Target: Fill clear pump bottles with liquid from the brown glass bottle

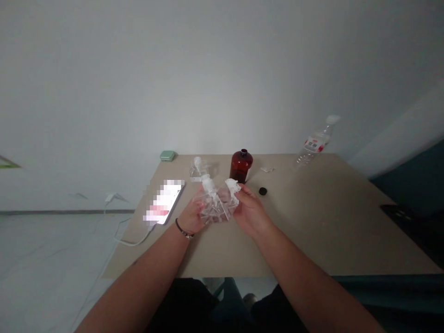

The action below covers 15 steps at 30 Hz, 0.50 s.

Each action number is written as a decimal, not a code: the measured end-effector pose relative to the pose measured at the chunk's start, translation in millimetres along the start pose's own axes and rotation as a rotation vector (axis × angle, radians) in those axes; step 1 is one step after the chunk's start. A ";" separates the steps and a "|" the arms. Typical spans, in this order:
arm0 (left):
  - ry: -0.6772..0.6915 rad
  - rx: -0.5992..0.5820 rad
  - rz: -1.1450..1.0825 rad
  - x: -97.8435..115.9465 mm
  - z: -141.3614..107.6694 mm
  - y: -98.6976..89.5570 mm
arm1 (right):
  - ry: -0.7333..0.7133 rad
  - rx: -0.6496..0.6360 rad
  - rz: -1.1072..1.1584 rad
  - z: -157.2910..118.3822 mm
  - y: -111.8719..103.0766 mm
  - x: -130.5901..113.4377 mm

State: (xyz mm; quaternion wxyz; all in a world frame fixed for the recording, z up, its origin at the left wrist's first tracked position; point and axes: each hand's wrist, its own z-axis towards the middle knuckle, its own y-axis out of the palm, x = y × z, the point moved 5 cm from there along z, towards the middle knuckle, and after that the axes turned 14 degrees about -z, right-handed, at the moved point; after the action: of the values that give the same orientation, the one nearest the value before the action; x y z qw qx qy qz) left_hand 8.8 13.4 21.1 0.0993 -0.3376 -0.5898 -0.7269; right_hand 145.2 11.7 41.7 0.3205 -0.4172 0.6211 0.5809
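Note:
My left hand [194, 213] is wrapped around the side of a clear, squarish pump bottle [218, 209], held above the table's middle. The bottle has a white pump top [207, 182] and a thin tube showing inside. At its right side, my right hand [250, 209] pinches a crumpled white tissue [232, 186] between thumb and fingers. Its lower fingers lie close to the bottle, partly hidden behind it. Just behind the hands stands an uncapped dark red-brown bottle [240, 166]. A small black cap [262, 191] lies right of it.
A second clear pump bottle [199, 171] stands at the back. A lit phone [166, 203] with a white cable [133, 243] lies left. Near the wall are a green case [167, 156], a white scrap [267, 169] and a tilted-looking water bottle [314, 142] on the table [312, 226].

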 end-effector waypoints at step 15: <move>0.023 0.154 -0.175 -6.7 19.2 -4.7 | -0.151 0.122 0.041 19.4 -10.4 10.8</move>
State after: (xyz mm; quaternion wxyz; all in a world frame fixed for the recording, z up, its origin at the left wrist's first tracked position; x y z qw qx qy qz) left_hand 18.6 30.7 14.8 0.0677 -0.2678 -0.6698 -0.6892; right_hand 147.9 29.6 25.1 0.3792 -0.3392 0.6379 0.5781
